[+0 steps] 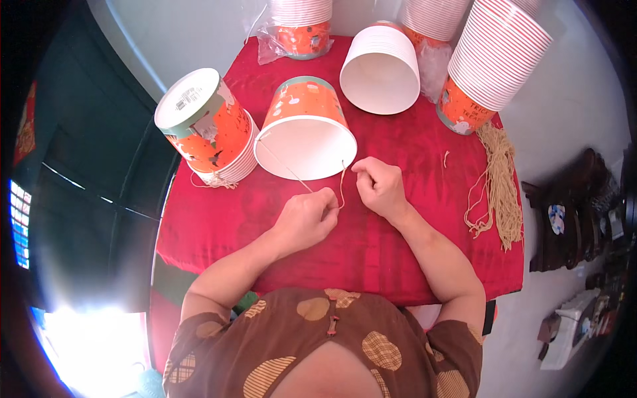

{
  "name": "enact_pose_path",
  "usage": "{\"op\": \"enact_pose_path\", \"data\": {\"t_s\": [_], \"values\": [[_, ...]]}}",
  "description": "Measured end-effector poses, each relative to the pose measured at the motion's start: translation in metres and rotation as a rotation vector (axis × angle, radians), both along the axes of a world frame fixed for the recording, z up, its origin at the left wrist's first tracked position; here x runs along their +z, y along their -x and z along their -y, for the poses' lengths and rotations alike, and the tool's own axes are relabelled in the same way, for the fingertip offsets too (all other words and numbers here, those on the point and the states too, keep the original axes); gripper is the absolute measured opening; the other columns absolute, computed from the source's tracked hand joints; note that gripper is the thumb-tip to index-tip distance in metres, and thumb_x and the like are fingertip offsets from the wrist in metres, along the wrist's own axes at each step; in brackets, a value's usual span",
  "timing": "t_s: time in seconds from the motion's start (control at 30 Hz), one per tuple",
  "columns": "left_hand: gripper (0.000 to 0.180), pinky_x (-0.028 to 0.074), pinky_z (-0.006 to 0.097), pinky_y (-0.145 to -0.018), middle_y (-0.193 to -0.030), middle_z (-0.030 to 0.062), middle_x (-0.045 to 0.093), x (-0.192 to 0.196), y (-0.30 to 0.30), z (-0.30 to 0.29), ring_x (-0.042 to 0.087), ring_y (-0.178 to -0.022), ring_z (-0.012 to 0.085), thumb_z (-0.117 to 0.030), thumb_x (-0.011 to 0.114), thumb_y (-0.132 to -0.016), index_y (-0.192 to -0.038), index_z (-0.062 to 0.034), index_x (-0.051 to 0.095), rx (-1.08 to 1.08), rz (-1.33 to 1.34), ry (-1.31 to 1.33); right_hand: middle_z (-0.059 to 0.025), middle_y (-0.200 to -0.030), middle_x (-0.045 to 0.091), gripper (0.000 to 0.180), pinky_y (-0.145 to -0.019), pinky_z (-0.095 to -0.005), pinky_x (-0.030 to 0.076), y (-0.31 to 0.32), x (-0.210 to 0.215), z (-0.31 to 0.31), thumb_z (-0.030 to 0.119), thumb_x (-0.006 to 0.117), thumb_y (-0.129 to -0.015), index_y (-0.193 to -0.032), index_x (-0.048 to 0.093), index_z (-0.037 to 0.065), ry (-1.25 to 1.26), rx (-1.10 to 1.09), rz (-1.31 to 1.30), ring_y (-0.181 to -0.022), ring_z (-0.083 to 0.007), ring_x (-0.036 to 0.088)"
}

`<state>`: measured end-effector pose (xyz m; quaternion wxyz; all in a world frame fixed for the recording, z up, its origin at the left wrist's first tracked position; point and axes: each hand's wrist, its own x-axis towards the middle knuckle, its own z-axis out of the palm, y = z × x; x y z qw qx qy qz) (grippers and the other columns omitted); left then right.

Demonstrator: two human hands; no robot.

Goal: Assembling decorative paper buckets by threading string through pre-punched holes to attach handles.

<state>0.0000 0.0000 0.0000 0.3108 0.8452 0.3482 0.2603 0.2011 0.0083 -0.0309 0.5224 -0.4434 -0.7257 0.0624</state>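
Tan string [342, 186] runs across the white mouth [315, 144] of an orange paper bucket [302, 101].
From afar I see the left hand [307, 215] pinching the string below that mouth; the right hand [381, 190] is curled nearby, and I can't tell whether it grips anything. The bucket lies on its side on red cloth [391, 255], with stacked buckets [211, 136] to its left and a string bundle [499, 189] by the cloth's right edge.

rear-left cup stack [302, 12]: top cut off | left hand [307, 216]: palm hidden
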Motion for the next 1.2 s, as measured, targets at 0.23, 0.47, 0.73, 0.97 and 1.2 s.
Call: {"op": "enact_pose_path", "data": {"t_s": [0.23,0.47,0.73,0.97,1.2], "values": [[0.008,0.049,0.043,-0.059,-0.071,0.0157,0.062,0.003,-0.005,0.005,0.063,-0.067,0.0341,-0.009,0.060,-0.079,-0.082,-0.0026,0.056,-0.027,-0.039,-0.001,-0.0146,-0.058,0.057,0.020,-0.048,-0.0357,0.042,0.005,-0.002,-0.009,0.014,0.059,-0.087,-0.076,0.060,-0.003,0.341,-0.143,-0.105,-0.051,-0.0223,0.056],[0.008,0.050,0.036,-0.058,-0.077,0.0162,0.062,-0.006,-0.006,0.007,0.063,-0.065,0.0305,-0.003,0.063,-0.078,-0.085,0.0005,0.059,-0.145,0.000,-0.122,-0.0220,-0.057,0.053,0.031,-0.048,-0.0404,0.040,0.006,-0.007,-0.013,0.018,0.057,-0.090,-0.068,0.054,-0.004,0.394,-0.151,-0.248,-0.049,-0.0315,0.056],[0.011,0.052,0.031,-0.059,-0.094,0.0173,0.068,0.001,-0.006,0.007,0.067,-0.069,0.0249,-0.006,0.063,-0.081,-0.076,0.0038,0.063,-0.018,0.367,-0.115,-0.0073,-0.056,0.057,0.034,-0.047,-0.0321,0.041,0.005,0.000,-0.010,0.018,0.051,-0.096,-0.068,0.054,-0.001,0.362,-0.097,-0.497,-0.050,-0.0131,0.052],[0.028,0.035,0.022,-0.047,-0.062,0.0009,0.054,0.012,0.011,-0.007,0.044,-0.052,0.0058,-0.007,0.050,-0.089,-0.062,-0.0020,0.054,0.318,0.674,0.436,-0.0005,-0.064,0.057,0.035,-0.045,-0.0213,0.034,0.000,0.008,-0.005,0.024,0.048,-0.100,-0.073,0.056,0.002,0.465,0.055,-0.853,-0.051,-0.0048,0.044],[0.019,0.033,0.021,-0.045,-0.072,0.0008,0.055,0.016,0.012,-0.022,0.041,-0.052,0.0052,-0.011,0.056,-0.086,-0.100,0.0015,0.055,0.227,0.612,0.601,-0.0024,-0.065,0.057,0.033,-0.040,-0.0191,0.031,0.006,0.009,0.000,0.026,0.049,-0.099,-0.077,0.056,0.002,0.494,0.206,-0.828,-0.046,-0.0040,0.041]]}}
